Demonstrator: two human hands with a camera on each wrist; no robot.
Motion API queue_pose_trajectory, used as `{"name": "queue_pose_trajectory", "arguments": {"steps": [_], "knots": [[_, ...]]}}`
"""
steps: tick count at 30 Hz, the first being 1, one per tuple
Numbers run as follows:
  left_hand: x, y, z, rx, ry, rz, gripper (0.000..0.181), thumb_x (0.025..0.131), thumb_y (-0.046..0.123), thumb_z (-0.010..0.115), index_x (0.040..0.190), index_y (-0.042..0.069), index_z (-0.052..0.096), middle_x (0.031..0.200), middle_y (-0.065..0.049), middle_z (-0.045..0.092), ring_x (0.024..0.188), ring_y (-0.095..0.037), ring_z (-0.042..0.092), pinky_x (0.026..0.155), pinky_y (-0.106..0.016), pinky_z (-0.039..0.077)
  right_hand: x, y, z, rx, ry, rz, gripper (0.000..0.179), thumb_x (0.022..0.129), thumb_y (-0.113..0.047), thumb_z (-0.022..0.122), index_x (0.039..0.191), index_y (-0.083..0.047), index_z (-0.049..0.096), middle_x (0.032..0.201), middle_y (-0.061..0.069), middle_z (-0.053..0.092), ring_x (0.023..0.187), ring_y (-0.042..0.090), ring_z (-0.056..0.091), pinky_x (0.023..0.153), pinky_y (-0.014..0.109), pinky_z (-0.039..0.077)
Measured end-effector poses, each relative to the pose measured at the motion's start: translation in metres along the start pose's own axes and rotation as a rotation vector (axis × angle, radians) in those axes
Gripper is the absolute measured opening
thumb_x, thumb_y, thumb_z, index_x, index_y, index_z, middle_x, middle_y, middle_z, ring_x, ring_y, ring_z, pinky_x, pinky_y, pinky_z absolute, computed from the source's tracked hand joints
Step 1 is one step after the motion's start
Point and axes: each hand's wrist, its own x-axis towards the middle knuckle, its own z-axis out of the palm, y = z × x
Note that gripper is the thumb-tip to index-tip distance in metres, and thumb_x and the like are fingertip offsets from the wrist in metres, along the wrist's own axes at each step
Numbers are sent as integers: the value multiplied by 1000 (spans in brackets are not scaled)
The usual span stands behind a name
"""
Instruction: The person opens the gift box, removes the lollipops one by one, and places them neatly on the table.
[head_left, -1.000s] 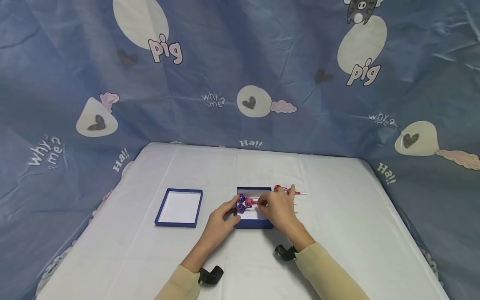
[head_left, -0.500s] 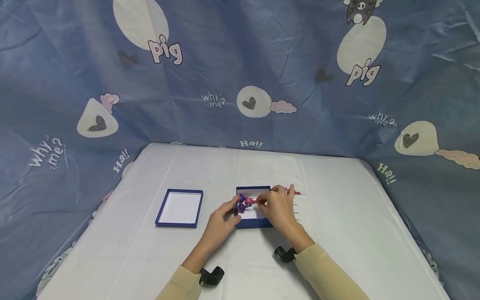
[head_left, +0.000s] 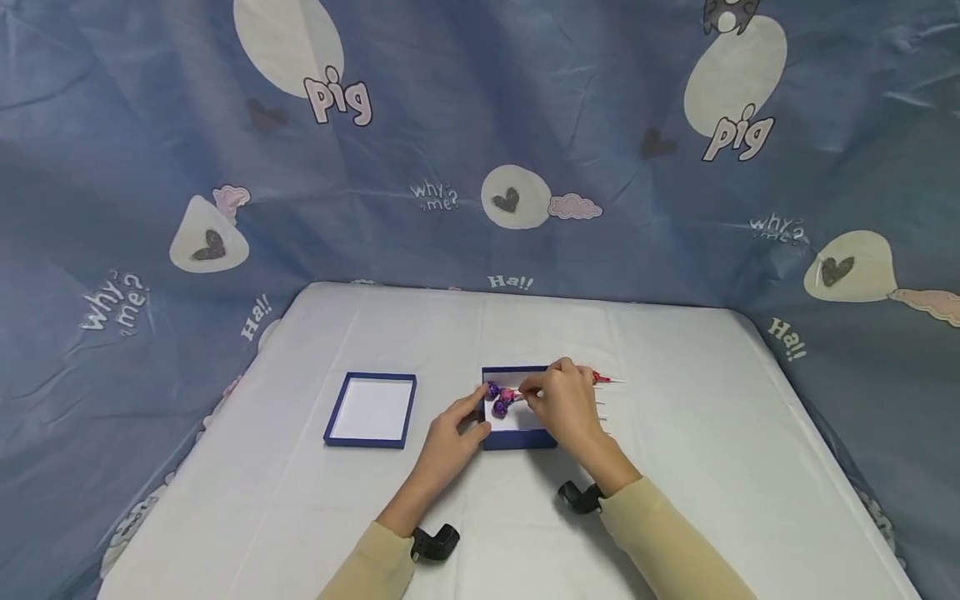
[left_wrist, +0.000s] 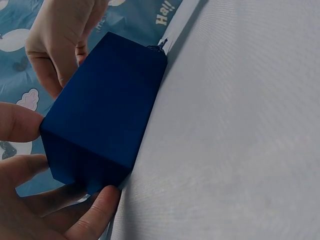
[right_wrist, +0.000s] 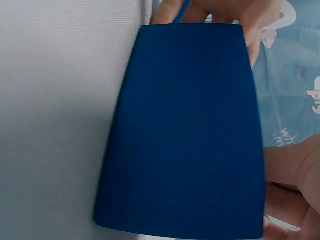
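A blue box (head_left: pixel 519 440) with a white inside stands on the white table. My left hand (head_left: pixel 450 429) holds its left end, thumb near the front corner and fingers along the side. Inside lie a purple lollipop (head_left: pixel 492 390) at the back left, another purple lollipop (head_left: pixel 500 408) nearer the front, and a pink lollipop (head_left: pixel 507 395) between them. Over the box, my right hand (head_left: pixel 566 408) pinches the pink lollipop by its stick. Both wrist views show mainly the box's outer wall (left_wrist: pixel 105 100), which hides the lollipop heads.
Left of the box lies a square blue-rimmed lid (head_left: pixel 410 408), white side up. Beyond my right hand a red lollipop (head_left: pixel 600 377) and several white sticks (head_left: pixel 602 403) show, their other ends hidden. A patterned blue cloth (head_left: pixel 420 242) hangs behind the table.
The front purple lollipop has shifted a little right inside the box, close against the pink one. My right hand keeps its pinch; my left hand stays on the box. The head view has shifted slightly.
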Motion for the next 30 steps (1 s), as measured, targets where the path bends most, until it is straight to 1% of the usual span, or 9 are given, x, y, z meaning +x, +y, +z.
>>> {"name": "queue_pose_trajectory", "arguments": {"steps": [3,6,9,13,16,21,24,30], "knots": [[2,1,-1,7,7,1,59,91,14,69,148,20,53,141,-7,58,126,-26,58,113,-47,36,6,0,-5,2,-1,-14,12,76,-10,86,77,-21,83,69,-6,71,77,22,59,67,42,44],[3,1,-3,9,3,-1,59,91,14,70,148,20,53,142,-7,58,126,-27,57,113,-47,36,12,-1,-12,34,-13,18,11,77,-10,85,78,-21,82,70,-7,71,71,17,54,57,34,44],[3,2,-4,0,-1,-2,59,91,15,69,148,21,53,143,-7,57,128,-28,56,114,-49,35,16,-1,-20,98,-35,71,11,79,-8,82,81,-18,82,72,-7,72,65,12,53,52,29,43],[3,0,-4,-10,-13,-10,59,92,14,69,148,21,53,145,-7,56,130,-29,54,114,-50,34,19,-1,-28,195,-79,128,11,83,-5,76,85,-13,82,75,-6,73,57,7,56,53,27,46],[2,-2,-4,-6,-20,-14,59,92,14,69,148,21,53,145,-7,55,130,-28,54,114,-50,34,19,0,-34,240,-90,154,10,84,-5,75,85,-13,81,74,-6,73,56,5,57,52,27,47],[3,-4,-5,4,-22,-10,59,92,15,69,149,21,52,145,-6,55,130,-29,54,114,-51,34,20,5,-44,287,-52,186,10,84,-6,75,83,-14,81,71,-8,71,54,7,56,52,29,47],[2,-3,-5,2,-24,-19,60,92,14,69,149,22,52,146,-6,54,133,-29,52,115,-51,32,20,10,-53,308,-33,208,11,85,-6,74,84,-15,81,72,-8,72,55,8,59,52,31,48],[2,-3,-3,-19,-22,5,59,93,14,67,149,20,52,146,-7,54,134,-30,51,115,-52,32,21,26,-73,319,7,258,9,87,-9,73,87,-15,80,77,-5,73,63,10,66,54,32,53]]}}
